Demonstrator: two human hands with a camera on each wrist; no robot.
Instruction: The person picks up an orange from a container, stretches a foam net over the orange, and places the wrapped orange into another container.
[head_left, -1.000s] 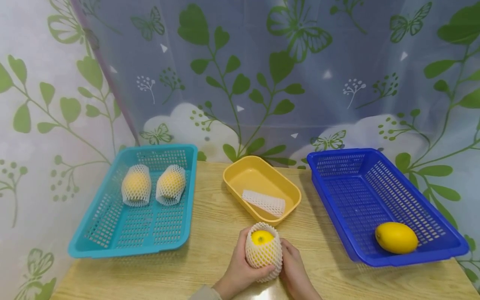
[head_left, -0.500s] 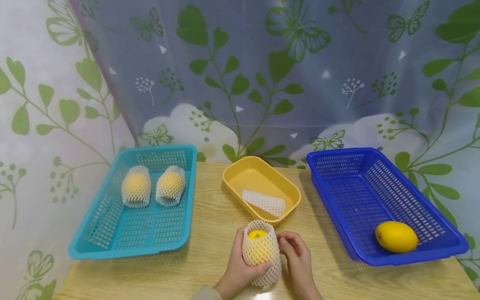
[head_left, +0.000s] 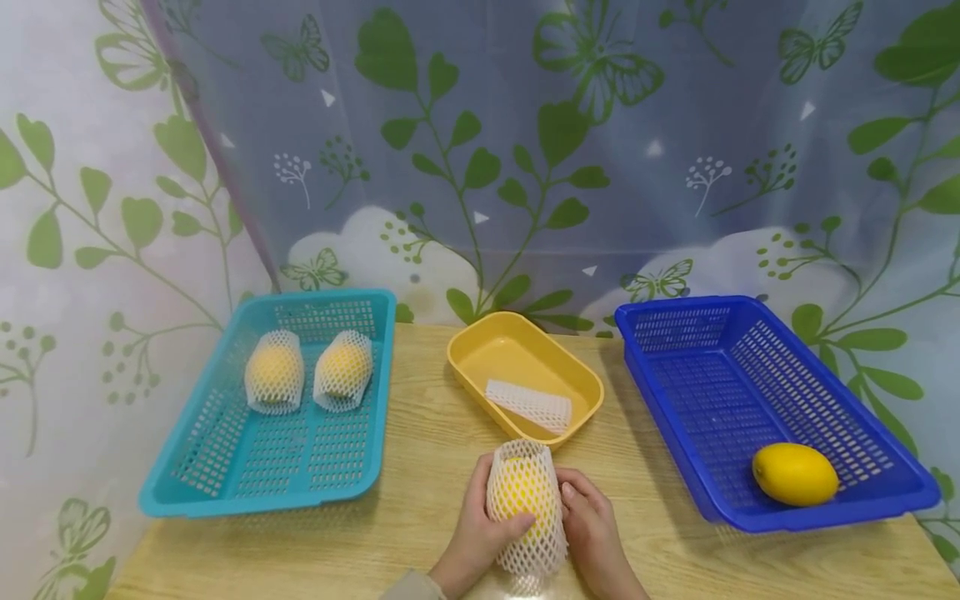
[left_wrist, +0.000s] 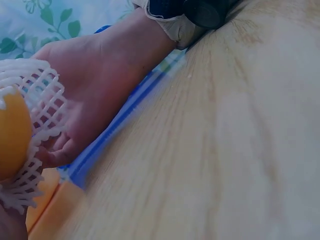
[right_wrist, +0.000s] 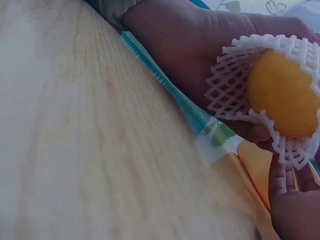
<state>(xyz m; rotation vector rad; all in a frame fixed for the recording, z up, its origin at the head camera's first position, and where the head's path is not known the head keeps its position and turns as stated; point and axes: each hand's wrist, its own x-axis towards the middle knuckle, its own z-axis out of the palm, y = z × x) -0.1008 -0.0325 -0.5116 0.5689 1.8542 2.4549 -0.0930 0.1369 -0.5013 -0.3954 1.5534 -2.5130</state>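
In the head view a yellow lemon [head_left: 517, 483] sits inside a white foam net sleeve [head_left: 534, 550], over the front of the table. My left hand [head_left: 480, 529] grips it from the left, thumb across the front of the mesh. On the other side my right hand [head_left: 592, 521] has its fingers curled at the sleeve's right edge, pinching the net. The right wrist view shows the lemon's bare end [right_wrist: 282, 95] through the sleeve's lower opening, with right-hand fingers [right_wrist: 278, 177] at the net's edge. Fingers behind the fruit are hidden.
A teal basket [head_left: 300, 492] at left holds two net-wrapped yellow fruits [head_left: 273, 372]. At the back middle a yellow tray [head_left: 480, 342] contains a flat foam net [head_left: 528, 404]. The blue basket [head_left: 697, 392] at right has one bare lemon [head_left: 795, 473]. A patterned curtain [head_left: 480, 167] hangs behind.
The net has come up over the lemon's top, which showed bare before. The right hand pulled a little away to the right, then came back to the sleeve. The left hand kept its grip.
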